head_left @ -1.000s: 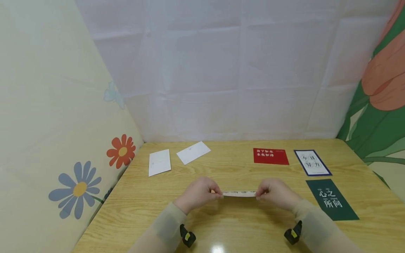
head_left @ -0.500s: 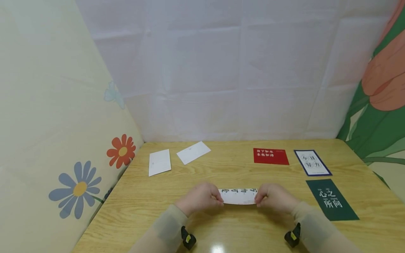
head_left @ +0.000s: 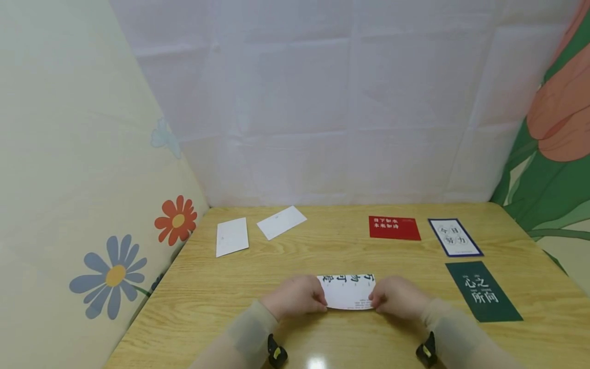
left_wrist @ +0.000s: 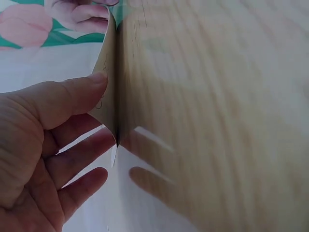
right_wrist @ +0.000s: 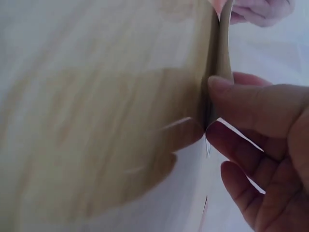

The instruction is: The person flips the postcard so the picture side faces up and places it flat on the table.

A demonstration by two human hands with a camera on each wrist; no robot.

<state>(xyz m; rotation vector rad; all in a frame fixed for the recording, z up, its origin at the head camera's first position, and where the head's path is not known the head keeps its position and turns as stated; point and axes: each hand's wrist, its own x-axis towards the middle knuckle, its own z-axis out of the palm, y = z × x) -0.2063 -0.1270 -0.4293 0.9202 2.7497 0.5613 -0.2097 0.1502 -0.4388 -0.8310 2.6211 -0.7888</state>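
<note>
Both hands hold a white postcard (head_left: 349, 294) with black characters, which read upside down in the head view. My left hand (head_left: 297, 296) pinches its left edge between thumb and fingers. Its opposite edge is pinched by my right hand (head_left: 400, 297). In both wrist views the card (left_wrist: 110, 82) bows slightly and its lower edge is at or just above the glossy tabletop; I cannot tell whether it touches. Some lower fingers of the right hand (right_wrist: 270, 130) are spread loosely behind the card.
Two white cards (head_left: 232, 237) lie at the back left of the wooden table (head_left: 221, 297). To the right lie a red card (head_left: 394, 228), a blue-bordered card (head_left: 455, 238) and a dark green card (head_left: 484, 291). A white cloth (head_left: 295, 102) hangs behind.
The postcard has tipped from nearly edge-on so that its printed face shows. Both hands have moved slightly down toward the near side. The cards on the table have not moved.
</note>
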